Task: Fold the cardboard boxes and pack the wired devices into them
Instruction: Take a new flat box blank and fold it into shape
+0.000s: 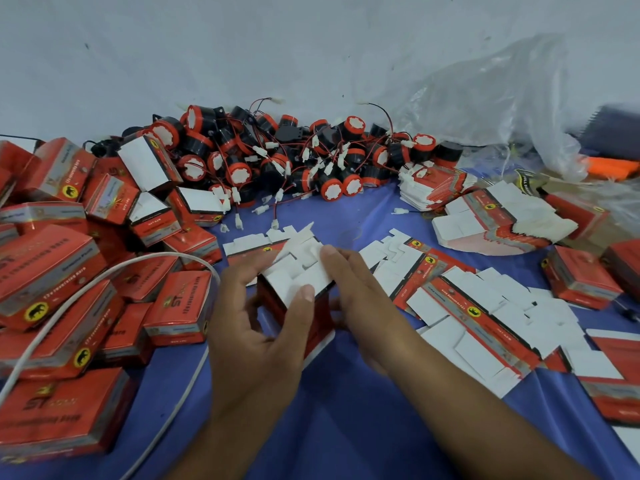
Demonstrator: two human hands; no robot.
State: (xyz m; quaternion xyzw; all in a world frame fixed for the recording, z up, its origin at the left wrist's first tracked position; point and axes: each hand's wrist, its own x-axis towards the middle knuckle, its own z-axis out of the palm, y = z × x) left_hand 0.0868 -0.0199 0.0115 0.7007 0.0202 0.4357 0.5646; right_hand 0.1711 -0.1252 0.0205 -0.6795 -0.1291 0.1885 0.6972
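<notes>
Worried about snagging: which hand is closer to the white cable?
Left. The left hand grips the box just right of the white cable; the right hand holds the box's far side.

A packing workshop: heaped wired devices, red boxes, flat cartons.

Bare blue cloth in front; boxes crowd left, flat cartons right.

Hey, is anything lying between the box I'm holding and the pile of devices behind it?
Nothing tall. A flat unfolded box lies right behind the held box, and loose wire plugs lie on the blue cloth before the devices. A reach would likely pass over them.
</notes>
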